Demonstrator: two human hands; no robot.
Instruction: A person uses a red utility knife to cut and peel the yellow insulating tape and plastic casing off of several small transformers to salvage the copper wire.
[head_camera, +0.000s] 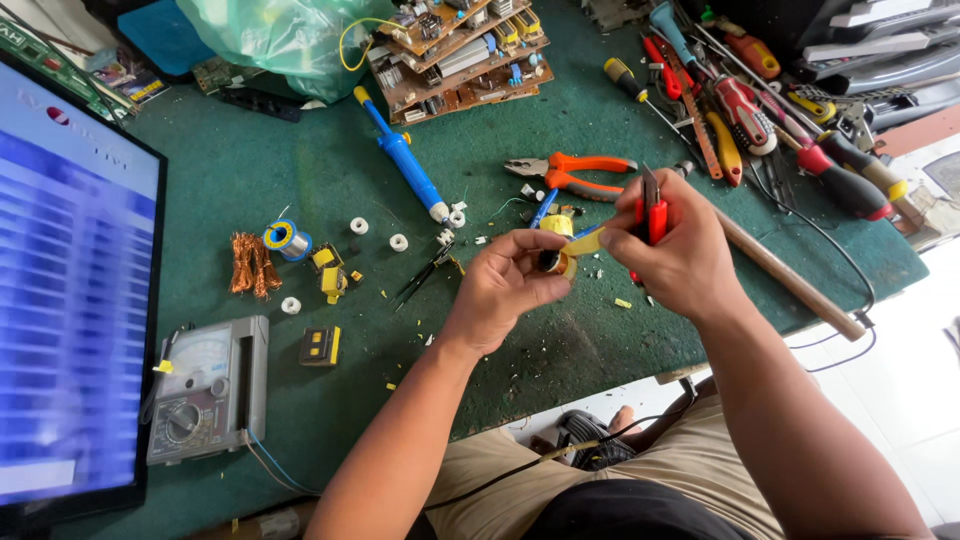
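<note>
Fingers of the left hand (505, 285) clamp a small, light, yellow-taped transformer coil (553, 258) above the green felt table (300, 180), just below the orange-handled pliers (570, 172), while the right hand (672, 245) pinches its thin, tearable tape tail against a red utility knife (652, 212).

A small yellow-taped coil (553, 254) is held above the green bench, a yellow tape strip (585, 242) peeled from it beside a red utility knife (652, 212), blade apparently upward.
</note>
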